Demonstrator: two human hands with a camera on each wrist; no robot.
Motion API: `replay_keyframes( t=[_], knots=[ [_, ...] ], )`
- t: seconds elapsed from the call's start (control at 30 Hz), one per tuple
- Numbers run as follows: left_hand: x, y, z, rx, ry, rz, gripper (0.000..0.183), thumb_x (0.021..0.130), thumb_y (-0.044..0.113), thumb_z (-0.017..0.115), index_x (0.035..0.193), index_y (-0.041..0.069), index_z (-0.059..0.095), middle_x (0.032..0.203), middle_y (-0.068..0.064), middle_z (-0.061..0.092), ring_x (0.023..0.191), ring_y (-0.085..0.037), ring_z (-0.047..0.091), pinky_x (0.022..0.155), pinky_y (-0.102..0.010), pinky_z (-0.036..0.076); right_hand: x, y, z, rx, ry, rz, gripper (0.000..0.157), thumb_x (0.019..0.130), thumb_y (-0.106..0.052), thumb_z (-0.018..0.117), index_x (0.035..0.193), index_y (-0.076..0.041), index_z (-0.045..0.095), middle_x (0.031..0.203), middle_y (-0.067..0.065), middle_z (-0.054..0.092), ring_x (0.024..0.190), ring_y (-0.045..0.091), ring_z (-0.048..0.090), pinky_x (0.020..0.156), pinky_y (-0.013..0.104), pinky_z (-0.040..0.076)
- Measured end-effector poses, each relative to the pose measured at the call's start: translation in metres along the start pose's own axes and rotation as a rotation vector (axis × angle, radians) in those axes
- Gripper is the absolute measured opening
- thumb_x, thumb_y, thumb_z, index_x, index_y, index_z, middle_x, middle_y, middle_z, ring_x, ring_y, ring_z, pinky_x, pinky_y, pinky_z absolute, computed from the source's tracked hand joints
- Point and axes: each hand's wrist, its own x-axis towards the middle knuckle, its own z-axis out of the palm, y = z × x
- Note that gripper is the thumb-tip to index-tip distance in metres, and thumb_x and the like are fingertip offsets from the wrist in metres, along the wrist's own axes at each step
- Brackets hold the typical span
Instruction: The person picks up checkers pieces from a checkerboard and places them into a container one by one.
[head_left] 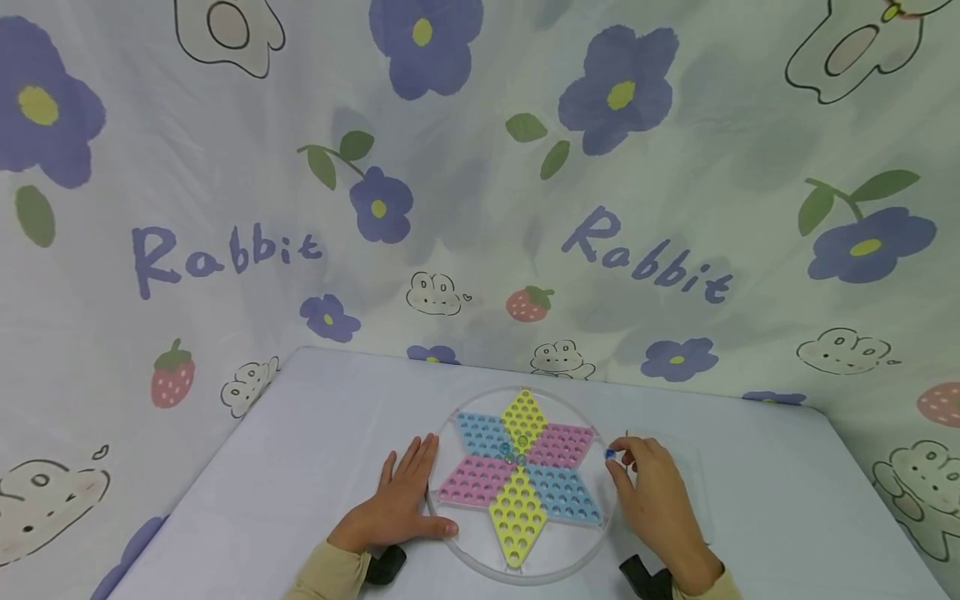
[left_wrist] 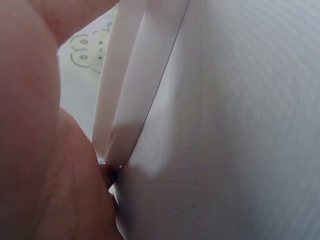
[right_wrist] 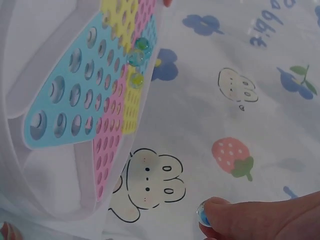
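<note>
A round Chinese checkers board (head_left: 517,517) with a star of yellow, pink and blue points lies on the white table. Several clear marbles (head_left: 510,457) with coloured swirls sit around its centre; they also show in the right wrist view as a cluster of marbles (right_wrist: 136,57). My left hand (head_left: 401,508) rests at the board's left rim with its fingers extended and thumb over the edge. Just past the right rim, my right hand (head_left: 656,492) pinches a blue marble (head_left: 611,454) between thumb and fingertip. The same marble (right_wrist: 204,214) appears low in the right wrist view.
Beyond the white table (head_left: 247,500) hangs a cloth backdrop (head_left: 465,183) printed with flowers, rabbits and strawberries. A faint clear flat item (head_left: 701,492) lies on the table, partly behind my right hand. Black wrist devices (head_left: 386,567) sit under both wrists.
</note>
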Motion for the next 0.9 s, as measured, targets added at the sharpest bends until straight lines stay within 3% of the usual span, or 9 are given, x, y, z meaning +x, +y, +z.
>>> replay_keyframes(
  t=[0.4,0.9],
  knots=[
    [-0.001,0.003,-0.002,-0.010,-0.005,-0.010,0.127,0.081,0.061,0.075,0.159,-0.004,-0.002,0.166,-0.024,-0.001,0.152,-0.042,-0.006,0.113,-0.068,-0.007,-0.008,0.016,-0.005,-0.015,-0.065,0.045,0.019,0.097,-0.011,0.067,0.115,-0.003,0.067,0.095,0.004,0.057,0.087,0.019,0.052,0.070,0.033,0.047],
    [0.000,0.001,0.000,-0.015,-0.006,-0.026,0.129,0.080,0.062,0.076,0.159,-0.002,-0.003,0.167,-0.021,-0.002,0.153,-0.039,-0.007,0.114,-0.066,-0.009,-0.017,0.029,-0.006,-0.035,-0.071,0.047,0.018,0.096,-0.010,0.067,0.112,-0.002,0.068,0.094,0.003,0.057,0.086,0.018,0.053,0.070,0.033,0.048]
  ],
)
